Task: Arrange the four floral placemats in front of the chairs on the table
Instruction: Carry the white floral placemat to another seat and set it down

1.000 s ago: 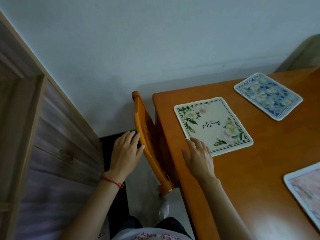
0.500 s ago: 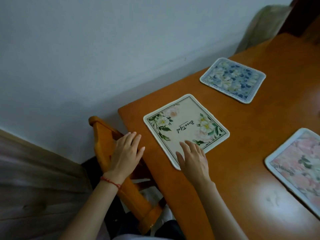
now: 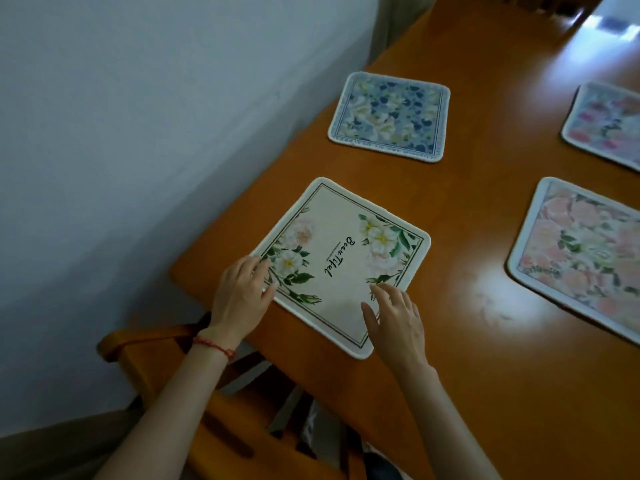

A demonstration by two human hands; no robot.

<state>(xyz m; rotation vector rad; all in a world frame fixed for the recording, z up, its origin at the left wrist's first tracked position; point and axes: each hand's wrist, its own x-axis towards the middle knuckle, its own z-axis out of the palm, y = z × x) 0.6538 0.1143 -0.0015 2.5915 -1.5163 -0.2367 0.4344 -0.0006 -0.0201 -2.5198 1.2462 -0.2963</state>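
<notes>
Wooden chair [image 3: 145,368] sits nearest, tucked against the table edge, backrest top rail visible, seat hidden under the tabletop and the arms. Left hand [image 3: 240,299] has relaxed, nearly straight fingers resting on the near-left corner of the cream "Beautiful" placemat [image 3: 341,268]; not gripping. Right hand [image 3: 398,322] likewise: fingers spread and loose, tips on the near-right edge of the same mat, nothing pinched. Two flat hands on opposite corners reads as nudging/squaring, probably because the mat lies rotated against the table [image 3: 450,393] edge, one corner just at the lip in front of that chair. Pink rose placemat [image 3: 585,261] lies to the right, well apart, cut off by the frame on its right side. Farther, blue floral placemat [image 3: 389,116] lies flat near the wall-side edge, whole mat in view; no chair visible in front of it, so can't confirm its alignment. Farthest right, a fourth pink-flowered placemat [image 3: 606,123], only a part in frame, print blurred. All four are on the table; judging by that, only fine alignment remains. Far end of the table washed out by glare.
</notes>
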